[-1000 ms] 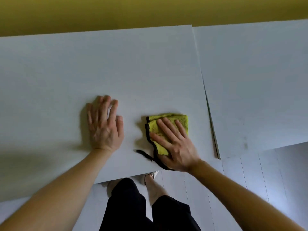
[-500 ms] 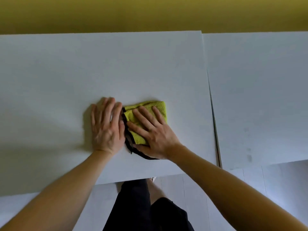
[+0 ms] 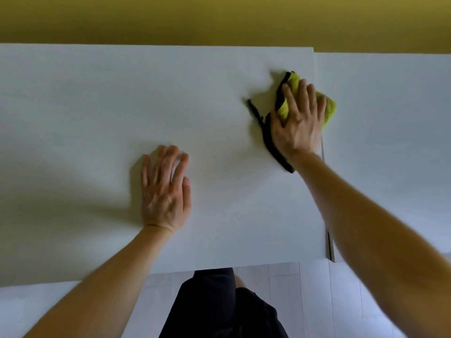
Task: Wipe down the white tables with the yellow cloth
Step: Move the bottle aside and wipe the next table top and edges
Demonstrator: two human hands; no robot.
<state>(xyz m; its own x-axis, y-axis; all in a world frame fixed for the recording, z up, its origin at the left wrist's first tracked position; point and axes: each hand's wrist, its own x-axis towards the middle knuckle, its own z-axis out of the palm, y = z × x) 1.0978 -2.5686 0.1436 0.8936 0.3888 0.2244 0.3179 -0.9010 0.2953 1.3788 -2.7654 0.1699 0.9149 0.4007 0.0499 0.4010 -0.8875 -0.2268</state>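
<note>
My right hand (image 3: pixel 299 123) presses flat on the yellow cloth (image 3: pixel 328 109), which has a black trim trailing to the left. The cloth lies at the far right of the left white table (image 3: pixel 97 106), over the seam to the right white table (image 3: pixel 390 142). My left hand (image 3: pixel 166 189) rests flat on the left table near its middle, fingers spread, holding nothing.
A narrow gap (image 3: pixel 329 245) runs between the two tables. A yellow wall (image 3: pixel 219 18) stands behind them. Below the near table edge are my dark-clothed legs (image 3: pixel 219 306) and a pale plank floor (image 3: pixel 317 301).
My right hand has swept the cloth from beside my left hand away and to the right, up to the seam between the tables. My left hand has stayed planted.
</note>
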